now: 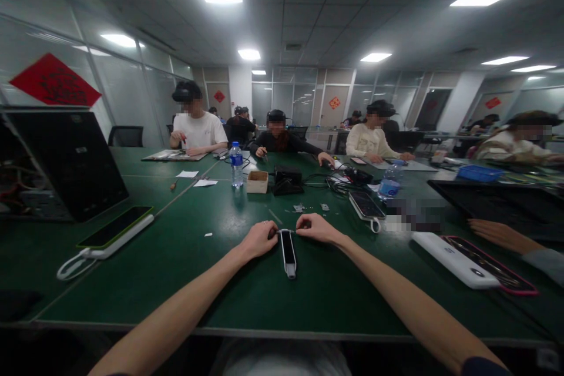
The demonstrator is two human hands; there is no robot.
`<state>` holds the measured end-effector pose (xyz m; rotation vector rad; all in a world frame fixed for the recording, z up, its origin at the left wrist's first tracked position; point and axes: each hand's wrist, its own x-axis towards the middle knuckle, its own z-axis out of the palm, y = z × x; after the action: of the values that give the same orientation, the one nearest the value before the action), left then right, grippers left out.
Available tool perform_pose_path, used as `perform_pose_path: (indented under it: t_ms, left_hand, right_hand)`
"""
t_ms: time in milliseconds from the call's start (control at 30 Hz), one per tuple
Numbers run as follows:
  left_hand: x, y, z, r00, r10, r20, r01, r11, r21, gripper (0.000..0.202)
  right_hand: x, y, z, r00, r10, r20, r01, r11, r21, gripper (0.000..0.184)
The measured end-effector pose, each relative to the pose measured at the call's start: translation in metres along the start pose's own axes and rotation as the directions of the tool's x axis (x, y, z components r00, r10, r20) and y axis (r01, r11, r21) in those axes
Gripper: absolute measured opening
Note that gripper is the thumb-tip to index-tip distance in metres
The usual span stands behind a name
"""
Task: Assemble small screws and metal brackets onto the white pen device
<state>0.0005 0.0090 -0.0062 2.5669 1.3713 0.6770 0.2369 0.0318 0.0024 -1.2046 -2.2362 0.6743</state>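
Note:
A slim white handheld device with a long black screen [288,248] lies on the green table, its narrow tip toward me. My left hand [259,239] is closed at the left of its far end, the fingers bent together. On the other side, my right hand [319,228] pinches close to the device's far right corner. Whatever sits between the fingertips of either hand is too small to make out. Just beyond the hands are small silvery pieces [298,208] and a thin clear strip [275,215].
A cardboard box [257,182], a water bottle [237,165] and a black device with cables [287,179] stand ahead. Phones and a white power bank [456,259] lie right, near another person's hand [497,236]. A black computer case [73,158] stands left. Several people sit opposite.

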Motion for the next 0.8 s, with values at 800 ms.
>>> perform_pose_path:
  t_ms: [800]
  left_hand:
    - [0.0014,-0.0015,-0.0023,1.0,-0.01,0.014,0.01,0.999,0.031,0.01]
  right_hand:
    - [-0.0043,-0.0082,0.0042,0.999,0.025,0.022,-0.027,0.995,0.092,0.022]
